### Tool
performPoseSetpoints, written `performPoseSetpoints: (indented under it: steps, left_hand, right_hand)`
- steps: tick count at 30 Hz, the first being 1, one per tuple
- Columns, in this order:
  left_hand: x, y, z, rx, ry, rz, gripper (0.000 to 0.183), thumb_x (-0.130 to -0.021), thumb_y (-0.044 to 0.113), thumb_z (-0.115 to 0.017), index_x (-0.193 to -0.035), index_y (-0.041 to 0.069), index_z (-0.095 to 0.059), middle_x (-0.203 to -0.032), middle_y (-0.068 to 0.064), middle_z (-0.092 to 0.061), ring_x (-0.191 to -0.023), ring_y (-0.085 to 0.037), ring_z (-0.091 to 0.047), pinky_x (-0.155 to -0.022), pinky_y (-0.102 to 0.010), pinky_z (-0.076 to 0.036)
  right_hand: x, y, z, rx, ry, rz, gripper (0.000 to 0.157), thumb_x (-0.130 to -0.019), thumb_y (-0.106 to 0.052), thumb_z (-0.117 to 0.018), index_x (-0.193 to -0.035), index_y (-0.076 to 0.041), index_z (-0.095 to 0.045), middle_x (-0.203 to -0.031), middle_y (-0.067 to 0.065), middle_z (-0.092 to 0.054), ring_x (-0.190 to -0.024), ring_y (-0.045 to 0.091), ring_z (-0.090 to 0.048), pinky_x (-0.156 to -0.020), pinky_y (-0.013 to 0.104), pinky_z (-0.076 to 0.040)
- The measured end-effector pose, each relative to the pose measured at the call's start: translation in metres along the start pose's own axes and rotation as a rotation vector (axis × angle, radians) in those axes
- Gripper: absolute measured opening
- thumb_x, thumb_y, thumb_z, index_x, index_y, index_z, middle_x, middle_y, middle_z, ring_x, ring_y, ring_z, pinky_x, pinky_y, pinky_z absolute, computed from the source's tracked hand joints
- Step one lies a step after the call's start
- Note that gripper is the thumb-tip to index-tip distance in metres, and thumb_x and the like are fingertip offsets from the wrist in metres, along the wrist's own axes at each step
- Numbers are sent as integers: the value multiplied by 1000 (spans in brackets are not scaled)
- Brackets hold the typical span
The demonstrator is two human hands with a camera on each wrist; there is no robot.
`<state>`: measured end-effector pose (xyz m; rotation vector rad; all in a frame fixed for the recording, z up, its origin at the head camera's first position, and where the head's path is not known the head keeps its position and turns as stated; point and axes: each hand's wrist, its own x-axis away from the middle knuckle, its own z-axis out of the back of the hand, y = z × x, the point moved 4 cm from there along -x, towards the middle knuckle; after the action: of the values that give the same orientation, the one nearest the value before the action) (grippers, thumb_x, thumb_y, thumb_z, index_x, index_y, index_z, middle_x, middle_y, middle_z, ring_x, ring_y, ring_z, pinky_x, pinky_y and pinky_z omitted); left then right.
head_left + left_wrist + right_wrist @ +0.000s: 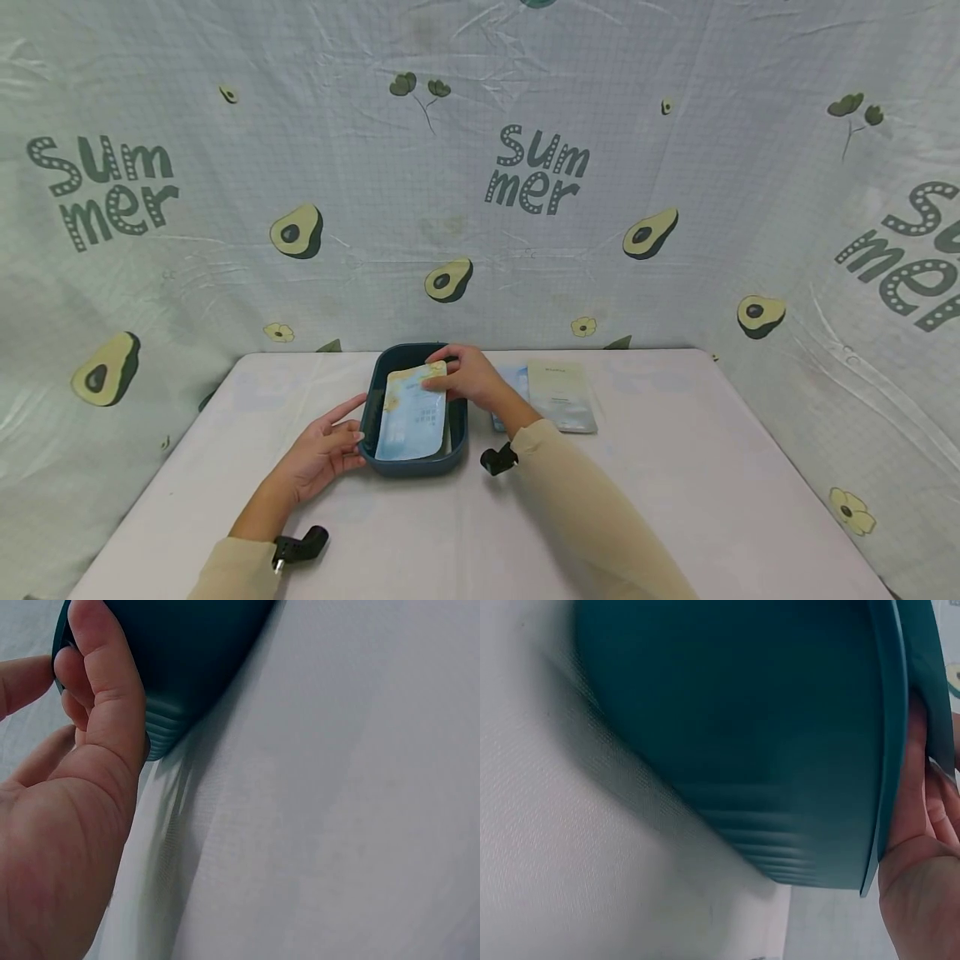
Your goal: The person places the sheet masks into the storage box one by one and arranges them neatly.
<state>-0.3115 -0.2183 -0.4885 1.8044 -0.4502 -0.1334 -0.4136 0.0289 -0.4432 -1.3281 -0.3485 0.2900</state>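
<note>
- Pale blue packet (411, 417), marked with yellow near its top, sits at a slant within the mouth of the dark teal bin (412, 468). Take that bin as the dial's centre, twelve pointing away from the person. Whether the packet's lower end touches bottom, I can't see.
- Nearest, at eight o'clock, the left hand (322, 454) has its fingers loosely spread against the bin, index fairly straight, thumb at the rim; I'd say it is steadying, not clutching.
- Farther over, at two o'clock, the right hand (468, 375) pinches the packet's upper corner between thumb and finger.
- As I judge it, the step in hand is guiding the packet at the bin's mouth; whether inward or outward, I cannot tell. The next move calls for a steady bin and a light pinch, with the packet clear of the rim.
- Beyond the right wrist, at three o'clock on the pale surface (660, 467), a cream-and-silver packet (562, 392) lies beside a partly covered second blue packet (516, 379).
- Farthest, at twelve, hangs an avocado-printed sheet (360, 183).
</note>
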Motion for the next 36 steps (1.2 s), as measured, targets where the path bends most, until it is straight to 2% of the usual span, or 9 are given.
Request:
performPoseSetpoints:
  steps: [8, 17, 25, 30, 36]
  left_hand:
    - [1, 0, 0, -5, -3, -12, 77, -101, -1, -52, -165, 12, -11, -104, 1, -65, -84, -13, -70, -78, -29, -61]
    - [1, 0, 0, -6, -6, -15, 77, -101, 0, -52, -165, 11, -11, -105, 0, -65, -84, -13, -69, -78, -29, -61]
    - [2, 0, 0, -5, -8, -12, 77, -102, 1, -52, -165, 11, -11, -104, 1, -65, -83, -12, -69, -78, -28, -61]
    - [2, 1, -1, 1, -8, -17, 77, -101, -1, -52, -165, 10, -10, -103, 1, -65, -82, -12, -70, -78, -28, -62]
    - [2, 0, -1, 2, 0, -15, 77, -101, -1, -51, -165, 10, -11, -102, 1, -65, -82, -12, -70, -77, -29, -61]
  right_hand:
    - [1, -3, -4, 47, -7, 9, 37, -84, -9, -84, -118, -11, -70, -96, 11, -76, -80, 20, -74, -68, 35, -63]
    - [5, -5, -1, 129, -41, -22, 37, -86, -6, -81, -121, -9, -70, -100, 11, -77, -82, 19, -74, -71, 35, -64]
    - [13, -14, 5, 314, -33, 23, 37, -86, -6, -80, -122, -11, -74, -91, 8, -59, -69, 16, -67, -69, 29, -62]
    - [15, -17, 7, 291, -16, 21, 36, -83, 1, -80, -118, -3, -73, -90, 7, -60, -68, 14, -67, -67, 30, -63]
    - [16, -17, 8, 283, 8, 8, 37, -81, 3, -82, -116, 0, -73, -89, 8, -62, -68, 16, -69, -67, 30, -63]
